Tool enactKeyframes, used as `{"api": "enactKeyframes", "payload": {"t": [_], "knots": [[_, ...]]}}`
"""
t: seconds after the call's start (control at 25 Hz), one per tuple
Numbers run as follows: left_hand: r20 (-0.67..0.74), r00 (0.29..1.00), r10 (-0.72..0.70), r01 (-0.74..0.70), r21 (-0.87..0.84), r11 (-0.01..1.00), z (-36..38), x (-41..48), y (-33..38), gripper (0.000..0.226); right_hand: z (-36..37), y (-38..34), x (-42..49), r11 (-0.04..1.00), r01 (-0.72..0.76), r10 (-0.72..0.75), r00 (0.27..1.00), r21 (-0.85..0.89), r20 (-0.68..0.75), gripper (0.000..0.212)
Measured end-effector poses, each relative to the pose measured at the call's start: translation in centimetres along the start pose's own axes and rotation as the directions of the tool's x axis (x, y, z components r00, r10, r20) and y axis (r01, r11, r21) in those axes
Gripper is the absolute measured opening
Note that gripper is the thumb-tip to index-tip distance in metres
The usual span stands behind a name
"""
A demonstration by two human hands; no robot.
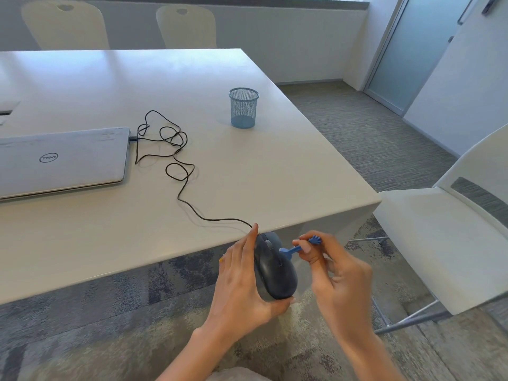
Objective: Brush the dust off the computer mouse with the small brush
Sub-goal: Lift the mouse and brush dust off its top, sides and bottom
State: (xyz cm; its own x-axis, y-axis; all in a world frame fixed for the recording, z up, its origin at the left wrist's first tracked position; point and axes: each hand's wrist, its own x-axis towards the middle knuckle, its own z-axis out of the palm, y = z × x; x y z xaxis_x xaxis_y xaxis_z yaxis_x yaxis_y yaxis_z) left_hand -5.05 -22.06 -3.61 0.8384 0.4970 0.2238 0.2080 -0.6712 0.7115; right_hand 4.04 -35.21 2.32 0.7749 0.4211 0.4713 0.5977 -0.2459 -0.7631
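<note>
My left hand (242, 281) grips a dark wired computer mouse (275, 270), held on its side just off the front edge of the white table (220, 166). My right hand (335, 276) pinches a small blue brush (298, 247) between thumb and fingertips. The brush's left end touches the upper right flank of the mouse. Its other end, shaped like a tiny hand, sticks out above my fingers. The black cable (176, 160) runs from the mouse across the table in loose loops to a closed grey laptop (63, 160).
A blue mesh pen cup (243, 107) stands on the table toward the right edge. A white chair (445, 237) sits close at the right, beside the table corner. Two more chairs stand behind the far side of the table. Carpet lies below my hands.
</note>
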Motion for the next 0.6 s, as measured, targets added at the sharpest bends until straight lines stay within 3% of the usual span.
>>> {"api": "enactKeyframes", "payload": {"t": [0.24,0.6], "knots": [[0.014,1.000,0.003,-0.002,-0.026,1.000,-0.1,-0.1,0.1,0.126,1.0,-2.0,-0.4,0.988,-0.034,0.012,0.989,0.152,0.145,0.006],[0.009,1.000,0.023,-0.022,-0.037,0.999,-0.5,-0.7,1.0,0.136,2.4,-1.3,3.3,0.991,0.130,-0.130,0.987,0.006,0.097,0.009]]}}
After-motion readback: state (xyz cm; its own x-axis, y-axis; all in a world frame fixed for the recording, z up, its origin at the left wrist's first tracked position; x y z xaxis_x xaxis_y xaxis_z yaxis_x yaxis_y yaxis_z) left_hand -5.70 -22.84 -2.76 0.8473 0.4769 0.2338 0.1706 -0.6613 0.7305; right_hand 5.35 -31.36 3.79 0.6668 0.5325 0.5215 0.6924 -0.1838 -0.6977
